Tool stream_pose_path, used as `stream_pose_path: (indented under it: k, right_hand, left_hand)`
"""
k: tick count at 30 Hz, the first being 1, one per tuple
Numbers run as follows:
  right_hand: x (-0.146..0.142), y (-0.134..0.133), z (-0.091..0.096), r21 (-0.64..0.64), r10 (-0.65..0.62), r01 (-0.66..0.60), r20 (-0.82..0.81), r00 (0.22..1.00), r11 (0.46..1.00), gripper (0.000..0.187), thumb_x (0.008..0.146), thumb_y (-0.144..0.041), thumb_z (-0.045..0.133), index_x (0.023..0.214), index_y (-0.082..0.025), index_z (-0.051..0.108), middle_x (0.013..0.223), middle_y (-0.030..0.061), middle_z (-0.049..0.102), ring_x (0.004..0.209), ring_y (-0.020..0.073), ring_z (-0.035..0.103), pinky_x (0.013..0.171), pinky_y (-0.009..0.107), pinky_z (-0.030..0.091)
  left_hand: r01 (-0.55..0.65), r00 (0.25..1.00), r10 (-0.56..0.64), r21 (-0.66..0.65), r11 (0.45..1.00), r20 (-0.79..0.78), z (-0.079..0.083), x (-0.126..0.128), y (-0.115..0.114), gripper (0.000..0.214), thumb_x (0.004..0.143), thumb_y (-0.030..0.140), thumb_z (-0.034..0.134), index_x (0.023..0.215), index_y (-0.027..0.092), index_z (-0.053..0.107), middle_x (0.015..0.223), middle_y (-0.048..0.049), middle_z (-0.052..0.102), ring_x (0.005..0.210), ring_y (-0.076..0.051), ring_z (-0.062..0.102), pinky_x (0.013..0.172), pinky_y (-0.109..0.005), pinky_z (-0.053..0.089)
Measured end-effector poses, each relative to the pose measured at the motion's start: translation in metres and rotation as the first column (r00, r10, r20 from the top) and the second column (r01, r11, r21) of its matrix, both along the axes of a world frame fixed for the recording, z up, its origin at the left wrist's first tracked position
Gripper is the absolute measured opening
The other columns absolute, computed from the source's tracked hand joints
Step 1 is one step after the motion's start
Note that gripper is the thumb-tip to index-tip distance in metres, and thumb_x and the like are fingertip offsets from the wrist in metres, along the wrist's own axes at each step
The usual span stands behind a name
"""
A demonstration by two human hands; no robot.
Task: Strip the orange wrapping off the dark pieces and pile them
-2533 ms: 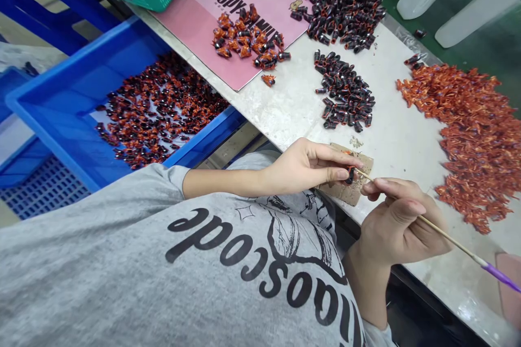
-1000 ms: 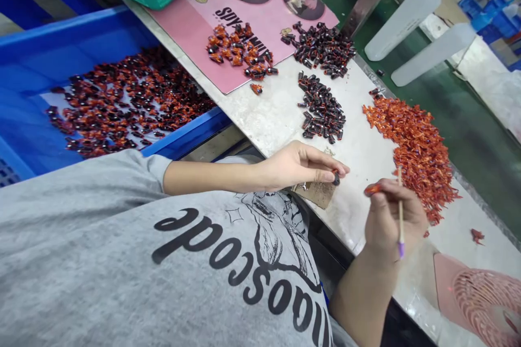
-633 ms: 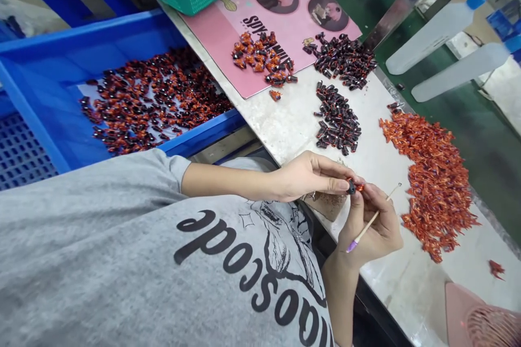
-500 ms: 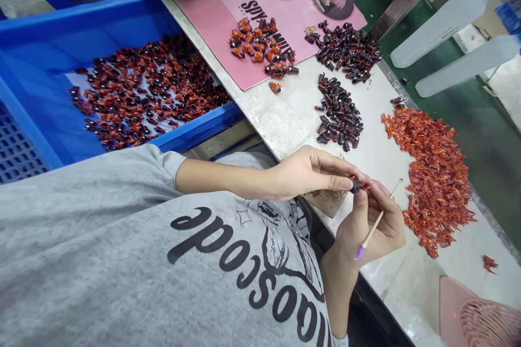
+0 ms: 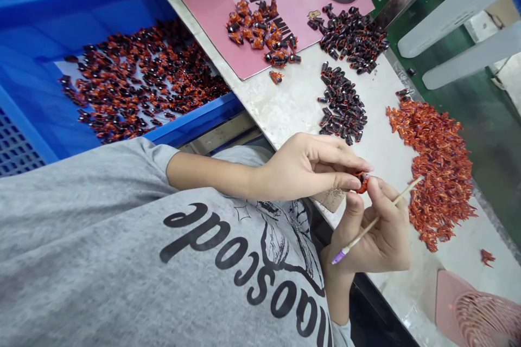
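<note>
My left hand (image 5: 303, 171) reaches in from the left, its thumb and fingertips closed on a small black-and-orange figurine part (image 5: 362, 183). From below comes my right hand (image 5: 376, 230), thumb and forefinger close against that same part; whether they press on it is hard to make out. A thin pale stick (image 5: 386, 212) with a purple end lies slantwise through the fingers of my right hand. Beyond the hands is a large heap of orange spiky pieces (image 5: 442, 173). Small black tube-shaped pieces (image 5: 344, 105) lie above my left hand on the worktable (image 5: 280, 114).
A blue crate (image 5: 44, 81) at the left holds many black-and-orange parts. More of these (image 5: 260, 27) sit on a pink printed folder (image 5: 240, 62), near another black pile (image 5: 354, 38). White bottles (image 5: 451, 21) stand at top right; a pink slotted object (image 5: 480, 303) is at bottom right.
The part between my fingers has turned, showing more orange. My right forefinger has shifted to its right side, and the stick has swung, its purple end further left. The view has moved slightly.
</note>
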State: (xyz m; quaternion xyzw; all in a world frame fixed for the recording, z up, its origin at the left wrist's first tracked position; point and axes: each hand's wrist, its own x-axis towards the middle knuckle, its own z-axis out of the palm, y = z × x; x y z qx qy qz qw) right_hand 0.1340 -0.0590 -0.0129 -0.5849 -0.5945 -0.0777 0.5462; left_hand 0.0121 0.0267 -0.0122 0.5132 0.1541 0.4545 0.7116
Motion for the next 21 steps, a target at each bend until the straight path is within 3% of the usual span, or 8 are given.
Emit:
stream_pose_path:
  k: [2,5,12,16,21]
  right_hand:
    - [0.002,0.0,-0.001,0.014,0.006,-0.007,0.103,0.995,1.0,0.037,0.082,-0.018,0.078,0.118,-0.023,0.07,0.1,0.0038,0.073,0.091,0.0195,0.071,0.075,0.036,0.061]
    - [0.002,0.001,-0.002,0.031,0.002,-0.005,0.104,0.995,1.0,0.039,0.081,-0.011,0.078,0.118,-0.023,0.07,0.097,0.0017,0.072,0.087,0.0165,0.07,0.072,0.032,0.059]
    - [0.0,0.005,0.002,0.08,0.045,-0.055,0.128,0.991,0.995,0.027,0.081,-0.003,0.073,0.103,-0.018,0.07,0.083,0.0002,0.068,0.078,0.0146,0.067,0.07,0.031,0.056]
    - [0.0,0.008,0.007,0.065,0.087,-0.1,0.184,0.979,0.993,0.021,0.082,-0.001,0.07,0.097,-0.016,0.067,0.083,0.0008,0.067,0.075,0.0133,0.065,0.069,0.032,0.054]
    - [0.002,0.006,0.01,0.049,0.106,-0.115,0.16,0.981,0.992,0.025,0.083,-0.003,0.071,0.103,-0.018,0.068,0.084,0.001,0.068,0.076,0.0134,0.065,0.069,0.032,0.054]
  left_hand:
    - [-0.029,1.0,0.029,0.051,0.998,0.013,-0.003,0.0,0.0,0.019,0.079,0.014,0.08,0.097,0.015,0.08,0.096,-0.0073,0.076,0.085,-0.013,0.074,0.075,-0.02,0.062]
    - [-0.106,0.994,0.105,0.199,0.974,0.016,-0.004,0.001,0.004,0.017,0.079,0.018,0.081,0.095,0.014,0.08,0.092,-0.0072,0.077,0.081,-0.012,0.074,0.073,-0.019,0.061]
    - [-0.174,0.983,0.173,0.57,0.803,0.057,-0.003,0.0,0.016,0.002,0.083,0.01,0.074,0.083,0.012,0.074,0.081,-0.006,0.075,0.077,-0.011,0.071,0.071,-0.017,0.056]
    - [-0.22,0.974,0.201,0.627,0.747,0.103,-0.006,0.001,0.016,0.008,0.085,0.006,0.068,0.082,0.013,0.071,0.079,-0.0047,0.072,0.078,-0.011,0.069,0.073,-0.019,0.055]
    - [-0.231,0.972,0.205,0.624,0.747,0.114,-0.004,0.002,0.015,0.006,0.088,0.014,0.07,0.082,0.014,0.07,0.081,-0.0043,0.072,0.079,-0.01,0.068,0.073,-0.018,0.055]
